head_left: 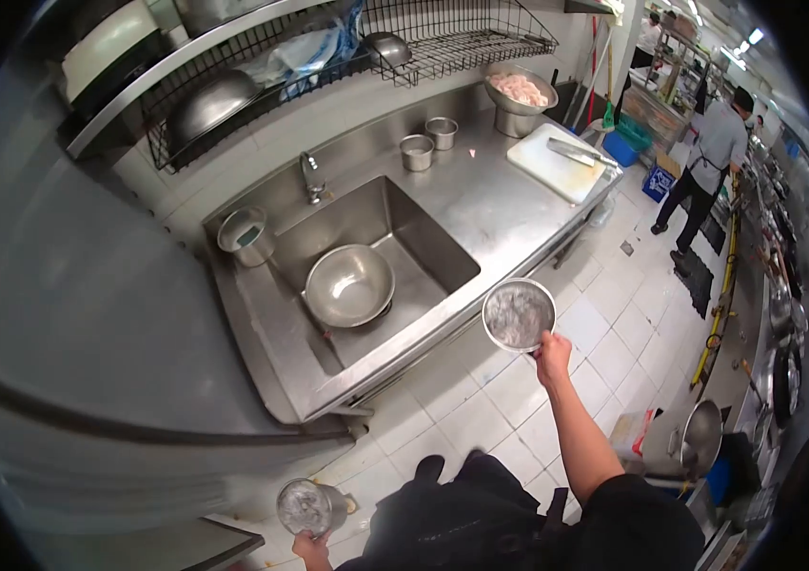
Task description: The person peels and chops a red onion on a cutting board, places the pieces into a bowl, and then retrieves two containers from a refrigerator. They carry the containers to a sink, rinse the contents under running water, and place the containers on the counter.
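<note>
My right hand (553, 358) is closed on the near rim of a round metal container (487, 328), held out over the floor beside the counter's front edge. Greyish, wet-looking contents (519, 316) fill much of it; their kind is blurred. Low at the left, my left hand (310, 546) grips a second metal container (337, 506) by its near side, with similar pale grey contents (304, 505) inside. A steel bowl (349, 285) sits in the sink (433, 257), ahead of both hands.
On the steel counter (490, 205) stand two small metal pots (417, 153), a white cutting board (557, 176) with a knife (571, 150), and a bowl of pale pink meat (519, 89). A wire shelf (462, 43) hangs above. A person (717, 157) stands at the right.
</note>
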{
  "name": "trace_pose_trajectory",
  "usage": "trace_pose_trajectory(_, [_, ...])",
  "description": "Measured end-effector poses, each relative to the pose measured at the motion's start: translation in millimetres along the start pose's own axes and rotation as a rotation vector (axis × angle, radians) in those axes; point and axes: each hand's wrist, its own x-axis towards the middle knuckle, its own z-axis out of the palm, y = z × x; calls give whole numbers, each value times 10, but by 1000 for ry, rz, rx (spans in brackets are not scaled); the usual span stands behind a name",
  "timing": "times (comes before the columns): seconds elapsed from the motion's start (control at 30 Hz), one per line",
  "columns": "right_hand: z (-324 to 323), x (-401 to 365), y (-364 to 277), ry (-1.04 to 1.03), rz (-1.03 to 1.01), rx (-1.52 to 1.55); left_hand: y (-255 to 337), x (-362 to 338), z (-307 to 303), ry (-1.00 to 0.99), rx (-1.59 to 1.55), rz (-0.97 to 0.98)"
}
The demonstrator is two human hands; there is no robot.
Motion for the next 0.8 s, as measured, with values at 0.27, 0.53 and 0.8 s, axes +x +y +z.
trace_pose_trajectory(0.27, [1186,2222,-5,-110,92,78,1922,-1072,1637,57,-550,-321])
trace_pose_trajectory(0.53, [2224,1995,214,-746,316,-378,3377,-1134,2743,70,-588,-180])
trace_pose_trajectory(0.8, [4601,2393,104,-989,347,-346,4342,131,4066,-27,-610,-140])
